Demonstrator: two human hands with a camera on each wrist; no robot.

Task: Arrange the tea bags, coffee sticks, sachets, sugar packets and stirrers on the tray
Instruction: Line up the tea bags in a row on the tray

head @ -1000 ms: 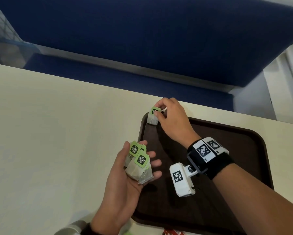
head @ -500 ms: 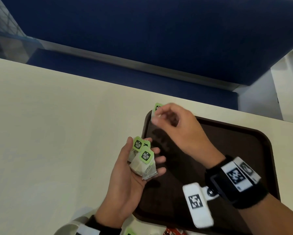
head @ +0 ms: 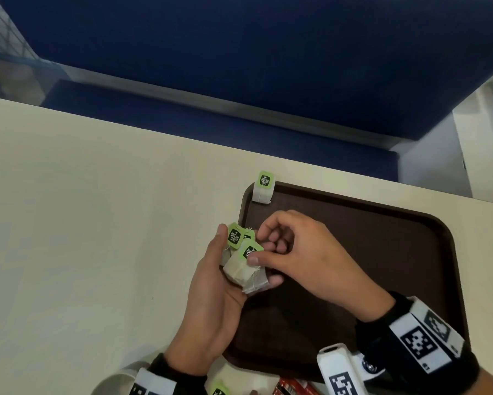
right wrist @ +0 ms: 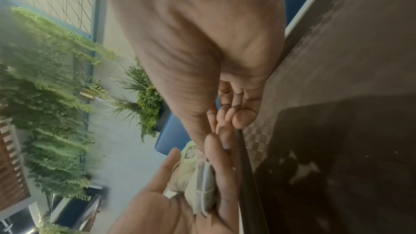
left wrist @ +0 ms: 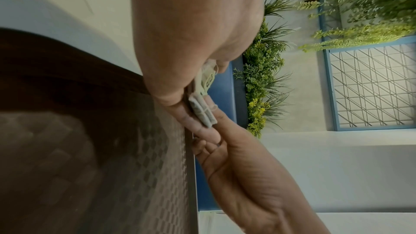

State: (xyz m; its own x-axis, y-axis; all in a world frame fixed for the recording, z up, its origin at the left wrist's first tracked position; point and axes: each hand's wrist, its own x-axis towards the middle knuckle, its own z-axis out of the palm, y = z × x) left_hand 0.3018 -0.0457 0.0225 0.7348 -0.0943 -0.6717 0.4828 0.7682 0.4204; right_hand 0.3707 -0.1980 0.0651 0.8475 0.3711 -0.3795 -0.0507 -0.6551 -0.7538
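The left hand [head: 211,303] cups a clutch of tea bags [head: 244,269] beside the tray [head: 382,223]; the right hand [head: 302,258] pinches the top one. Only the head view shows the placed tea bag [head: 264,188] at the tray's far corner

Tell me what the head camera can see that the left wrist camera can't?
Only the head view shows the tea bag propped in the tray's far left corner, the cream table and both wristbands.

Only the left wrist view shows the leafy green plants and the blue wire grid panel on the wall.

Both show the brown tray, the left hand holding a bunch of tea bags, and the right hand pinching one by its green tag.
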